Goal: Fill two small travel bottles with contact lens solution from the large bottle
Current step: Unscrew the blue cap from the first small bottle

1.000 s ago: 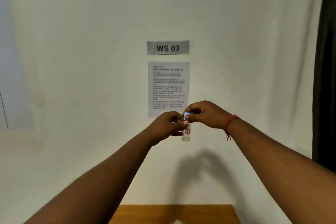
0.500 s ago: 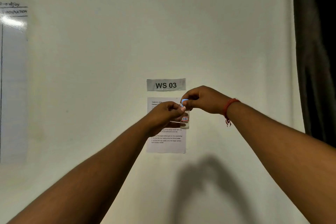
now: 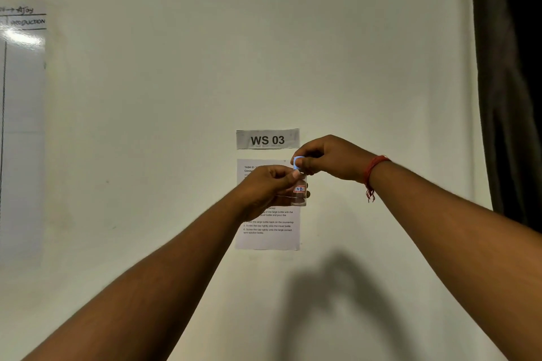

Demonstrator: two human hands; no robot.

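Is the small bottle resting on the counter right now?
No, the small bottle is held up in front of the wall, gripped by the left hand while the right hand pinches its blue cap.

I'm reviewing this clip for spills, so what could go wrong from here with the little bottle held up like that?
1. The small travel bottle is held in mid-air in front of the wall, nothing visible beneath it; if the left hand slips, it may fall.
2. The right hand only pinches the blue cap at the fingertips, so the cap could slip or thread on crooked and leak later.
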